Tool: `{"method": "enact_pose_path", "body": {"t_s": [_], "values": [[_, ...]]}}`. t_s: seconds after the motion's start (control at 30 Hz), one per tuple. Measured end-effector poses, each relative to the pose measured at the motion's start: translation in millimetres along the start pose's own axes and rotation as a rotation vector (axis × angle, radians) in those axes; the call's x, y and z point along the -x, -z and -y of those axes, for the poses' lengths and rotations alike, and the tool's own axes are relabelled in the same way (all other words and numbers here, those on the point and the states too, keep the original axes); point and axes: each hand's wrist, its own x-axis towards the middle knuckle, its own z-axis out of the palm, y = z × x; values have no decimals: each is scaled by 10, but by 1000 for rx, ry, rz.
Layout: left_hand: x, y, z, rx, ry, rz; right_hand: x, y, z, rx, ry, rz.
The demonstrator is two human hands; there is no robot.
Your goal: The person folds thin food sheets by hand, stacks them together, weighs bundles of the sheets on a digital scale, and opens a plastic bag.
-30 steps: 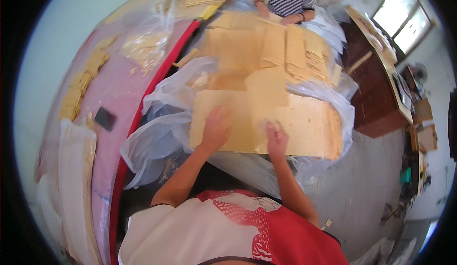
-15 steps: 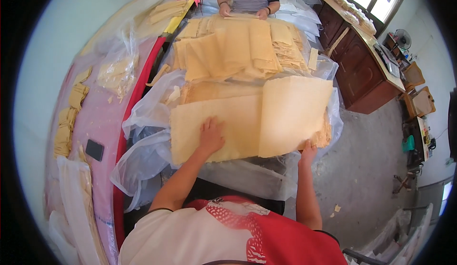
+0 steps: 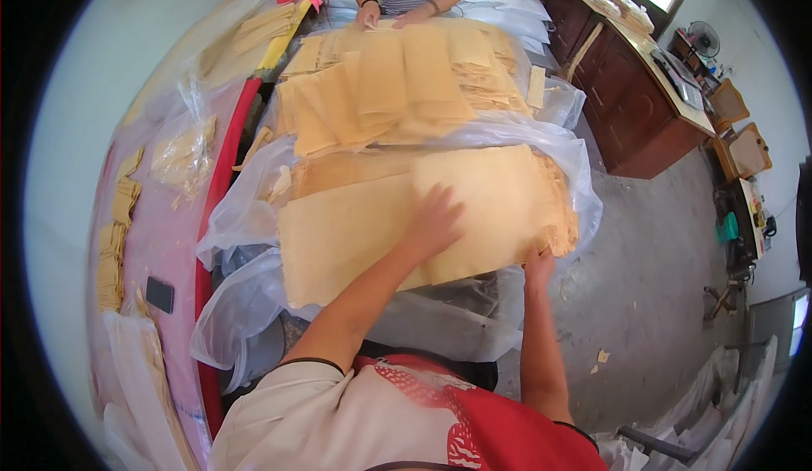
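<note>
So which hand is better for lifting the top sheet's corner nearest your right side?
Probably the right hand: it is at that corner of the top sheet. The left hand is over the sheet's left edge, farther away.

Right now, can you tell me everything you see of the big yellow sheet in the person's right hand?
The thin, pale-yellow, roughly rectangular sheet looks papery. It lies nearly flat, slightly slanted, over similar pale-yellow sheets. The right hand holds its near right corner. The blurred left hand is spread over its left edge; whether it touches is unclear.
</note>
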Motion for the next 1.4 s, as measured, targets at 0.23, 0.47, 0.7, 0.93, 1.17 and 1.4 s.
{"method": "enact_pose_path", "body": {"t_s": [0.23,0.47,0.7,0.93,1.17,1.4], "values": [[135,-102,64,-59,73,42,454,40,532,456,724,-175],[91,-168,214,269,285,-494,879,-529,562,603,844,338],[465,-183,-33,925,497,-222,765,-490,541,587,904,313],[313,8,-21,1054,434,-38,846,-218,588,272,954,458],[256,182,-202,1018,179,-433,389,-51,750,238,416,263],[652,-140,108,-1,101,7,-296,708,971,-498,322,114]]}}
